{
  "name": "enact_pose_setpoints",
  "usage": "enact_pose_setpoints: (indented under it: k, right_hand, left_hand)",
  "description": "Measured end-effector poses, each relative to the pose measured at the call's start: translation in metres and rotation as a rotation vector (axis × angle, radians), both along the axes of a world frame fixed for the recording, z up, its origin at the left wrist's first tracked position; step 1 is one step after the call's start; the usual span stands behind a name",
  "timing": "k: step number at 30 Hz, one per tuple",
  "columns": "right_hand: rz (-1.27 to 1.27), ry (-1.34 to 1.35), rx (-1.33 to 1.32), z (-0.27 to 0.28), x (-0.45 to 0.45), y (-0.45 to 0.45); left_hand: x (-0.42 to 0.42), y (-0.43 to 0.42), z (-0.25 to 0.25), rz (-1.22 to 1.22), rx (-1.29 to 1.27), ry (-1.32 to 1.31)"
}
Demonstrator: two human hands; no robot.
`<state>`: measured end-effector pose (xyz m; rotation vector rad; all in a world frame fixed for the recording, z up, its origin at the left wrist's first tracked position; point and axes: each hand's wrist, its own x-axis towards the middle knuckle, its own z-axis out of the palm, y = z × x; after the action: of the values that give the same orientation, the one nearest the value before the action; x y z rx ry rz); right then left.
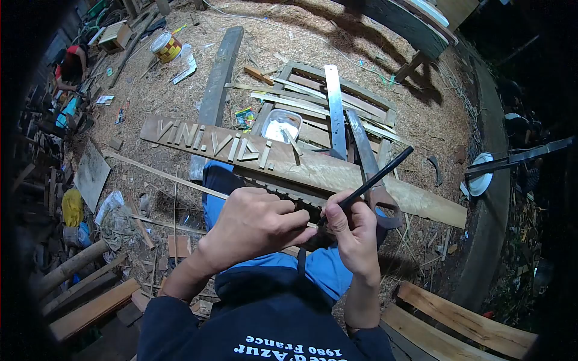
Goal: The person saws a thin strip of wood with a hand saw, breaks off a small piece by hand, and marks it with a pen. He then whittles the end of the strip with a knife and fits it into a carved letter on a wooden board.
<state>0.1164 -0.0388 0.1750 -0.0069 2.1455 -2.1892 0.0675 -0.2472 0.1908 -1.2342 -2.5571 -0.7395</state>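
Note:
My left hand (259,225) is closed around a thin wooden strip (162,174), which reaches out to the left past my knee. Close beside it, my right hand (352,231) grips a slim black pen or pencil (385,171), slanting up to the right. Where the strip ends, the hands nearly meet, and its tip is partly hidden. In front of them lies a long plank (355,174) with raised wooden letters (232,148) on its left part. A handsaw (362,144) rests across the plank. Behind the plank stands a plastic tub (283,123) with white paste inside.
A wide metal blade (335,111) and thin strips (295,101) lie over a wooden lattice frame (385,114). A grey beam (220,78) runs away from me. Curved boards (463,319) are at lower right, a bucket (165,47) and a person (71,63) at upper left.

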Motion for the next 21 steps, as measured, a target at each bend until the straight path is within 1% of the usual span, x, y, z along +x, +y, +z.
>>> enact_pose_setpoints:
  k: [3,9,13,18,21]
  right_hand:
    - [0.006,0.036,0.001,0.0,0.001,0.0]
    - [0.016,0.016,-0.02,0.0,0.004,-0.002]
    - [-0.003,0.059,0.03,0.004,0.006,-0.003]
    - [-0.07,0.046,-0.053,0.011,0.012,-0.01]
    - [-0.077,0.072,-0.038,0.012,0.014,-0.011]
  left_hand:
    - [0.001,0.0,0.0,-0.01,0.004,-0.01]
    - [0.0,-0.002,-0.001,-0.037,-0.001,0.011]
    - [0.0,-0.004,-0.002,-0.052,0.004,0.089]
    - [0.002,-0.003,-0.003,-0.027,0.032,0.203]
    - [0.002,-0.004,-0.004,-0.028,0.066,0.273]
